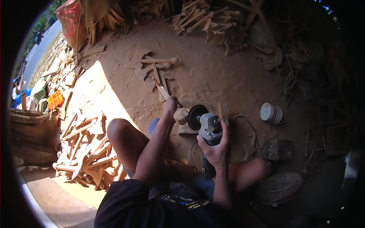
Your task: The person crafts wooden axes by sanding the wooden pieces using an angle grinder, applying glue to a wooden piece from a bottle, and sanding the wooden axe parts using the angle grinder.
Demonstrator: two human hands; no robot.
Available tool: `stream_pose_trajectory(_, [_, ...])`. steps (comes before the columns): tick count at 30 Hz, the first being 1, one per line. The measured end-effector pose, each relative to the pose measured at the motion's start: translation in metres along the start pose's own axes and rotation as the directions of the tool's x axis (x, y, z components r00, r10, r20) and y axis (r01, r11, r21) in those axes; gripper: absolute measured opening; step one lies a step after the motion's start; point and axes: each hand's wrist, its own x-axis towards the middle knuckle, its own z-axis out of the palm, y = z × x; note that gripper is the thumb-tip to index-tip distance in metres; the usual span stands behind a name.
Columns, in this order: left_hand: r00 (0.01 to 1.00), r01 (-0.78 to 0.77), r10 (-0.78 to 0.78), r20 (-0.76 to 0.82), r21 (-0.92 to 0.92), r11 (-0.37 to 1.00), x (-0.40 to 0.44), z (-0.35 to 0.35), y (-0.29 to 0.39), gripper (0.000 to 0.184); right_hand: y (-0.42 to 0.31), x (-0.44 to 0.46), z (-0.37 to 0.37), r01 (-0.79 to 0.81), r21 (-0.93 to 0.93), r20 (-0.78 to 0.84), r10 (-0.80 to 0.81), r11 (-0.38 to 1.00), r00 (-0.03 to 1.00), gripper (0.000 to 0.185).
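Grey-bodied angle grinder (210, 127) with a round black disc (195, 117) is between the person's bent knees (123, 135), the bare right hand (216, 149) grasping its housing. From here I see the left hand (172, 106) clenched round a pale, slim-shafted wooden piece (180, 116), its faceted head just beside the disc; whether they touch, I can't tell.

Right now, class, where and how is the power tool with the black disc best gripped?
Probably grip the power tool by its grey housing, coming from the person's near right: the rounded shape suits a wrapping grasp, as the right hand shows, and the black disc sits on the left, toward the wooden piece.
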Motion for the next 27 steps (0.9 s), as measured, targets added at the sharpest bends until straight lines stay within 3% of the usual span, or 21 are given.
stream_pose_trajectory(7, [0.998,-0.055,0.055,-0.029,0.024,0.998,0.000,0.006,0.003,0.007,-0.007,-0.002,-0.004,0.030,-0.053,-0.027,-0.031,0.998,0.999,0.086])
stream_pose_trajectory(13, [0.975,-0.112,0.137,-0.175,0.142,0.983,-0.017,0.020,0.010,0.013,-0.016,-0.004,0.003,0.044,-0.142,0.000,-0.044,0.989,0.999,0.087])
stream_pose_trajectory(19, [0.955,-0.170,0.239,-0.179,0.330,0.929,-0.016,0.018,0.010,0.018,-0.020,-0.002,0.006,0.012,-0.141,0.020,-0.009,0.990,1.000,0.087])
stream_pose_trajectory(27, [0.945,-0.211,0.289,-0.155,0.388,0.897,-0.011,0.014,0.003,0.023,-0.031,-0.003,0.010,-0.046,-0.124,0.010,0.048,0.991,0.999,0.084])
